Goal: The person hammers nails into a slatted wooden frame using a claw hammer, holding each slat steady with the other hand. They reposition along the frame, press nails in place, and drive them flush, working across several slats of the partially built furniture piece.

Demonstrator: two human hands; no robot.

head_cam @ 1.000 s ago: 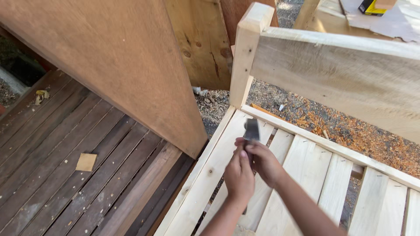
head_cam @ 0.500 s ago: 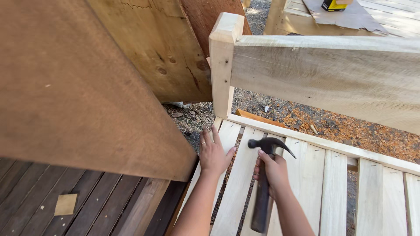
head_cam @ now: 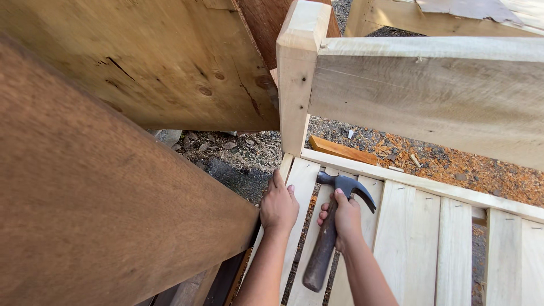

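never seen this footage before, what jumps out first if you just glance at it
The claw hammer at bottom centre catches the eye, gripped high on its handle by the right hand with its dark head over the pale wooden slats. Just left of it, the left hand lies flat on the outermost slat by the corner post. A big brown board fills the left foreground.

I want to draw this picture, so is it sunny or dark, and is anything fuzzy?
In the head view, sunlight falls bright on the pale slats and the upright post; the big brown board at left looks soft and blurred, being close to the camera; the hammer in the right hand and the left hand look sharp.
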